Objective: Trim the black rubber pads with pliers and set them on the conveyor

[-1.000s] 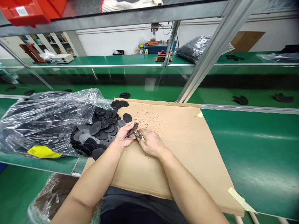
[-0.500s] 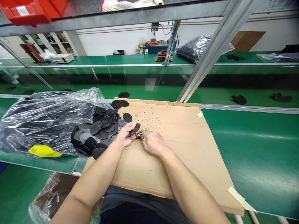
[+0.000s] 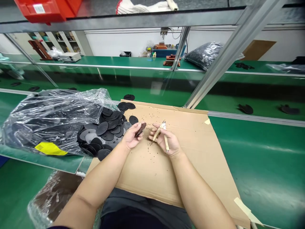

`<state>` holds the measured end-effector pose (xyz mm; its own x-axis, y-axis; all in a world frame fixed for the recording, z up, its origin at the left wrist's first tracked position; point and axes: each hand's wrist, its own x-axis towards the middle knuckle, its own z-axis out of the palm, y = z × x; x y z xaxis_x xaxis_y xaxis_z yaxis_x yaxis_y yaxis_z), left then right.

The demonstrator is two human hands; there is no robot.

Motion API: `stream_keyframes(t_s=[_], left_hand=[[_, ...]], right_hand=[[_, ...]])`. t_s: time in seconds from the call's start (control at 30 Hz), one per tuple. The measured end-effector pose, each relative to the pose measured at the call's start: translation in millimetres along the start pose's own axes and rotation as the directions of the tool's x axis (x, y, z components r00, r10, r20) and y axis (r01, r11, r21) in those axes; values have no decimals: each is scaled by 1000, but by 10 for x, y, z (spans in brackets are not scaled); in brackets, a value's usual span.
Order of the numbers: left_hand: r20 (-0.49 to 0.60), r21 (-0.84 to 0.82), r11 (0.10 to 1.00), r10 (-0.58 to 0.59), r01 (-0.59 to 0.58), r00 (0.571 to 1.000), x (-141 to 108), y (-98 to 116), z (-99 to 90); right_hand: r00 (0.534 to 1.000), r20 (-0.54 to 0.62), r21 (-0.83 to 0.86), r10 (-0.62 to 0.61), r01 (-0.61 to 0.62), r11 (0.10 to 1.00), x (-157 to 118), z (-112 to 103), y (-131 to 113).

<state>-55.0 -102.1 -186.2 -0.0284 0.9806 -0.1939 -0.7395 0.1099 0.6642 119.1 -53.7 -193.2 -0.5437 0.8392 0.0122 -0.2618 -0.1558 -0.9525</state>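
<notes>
My left hand (image 3: 132,136) pinches a dark, round plastic disc (image 3: 141,129), seen almost edge-on, above a cardboard sheet (image 3: 152,178) strewn with small black crumbs. My right hand (image 3: 165,140) is shut on small side cutters (image 3: 162,130) with pale handles, their metal jaws pointing up and away from the disc. A gap separates the cutters from the disc. Just left of my left hand lies a heap of black perforated discs (image 3: 102,133), spilling from a clear plastic bag (image 3: 54,111).
The cardboard lies on a green workbench (image 3: 257,152), its corners taped. A metal rail and slanted aluminium frame post (image 3: 228,54) stand beyond it. More black parts (image 3: 245,109) lie on a farther green bench, and a red bin (image 3: 45,8) sits overhead.
My hands have moved apart. The cutters have left the disc's edge and turned upright in my right hand, while my left hand keeps the disc. The whole view has shifted slightly.
</notes>
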Motion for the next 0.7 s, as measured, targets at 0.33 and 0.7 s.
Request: stream_keyframes(t_s=[0.33,0.7], left_hand=[[524,155,978,-200,137,828,-170,-54,-36],[604,227,961,-267,160,751,-82,-47,-165]], right_hand=[[989,-100,-520,-104,37,853,541,106,-75],[939,344,-939,-22,344,-8,1045,779,-86]])
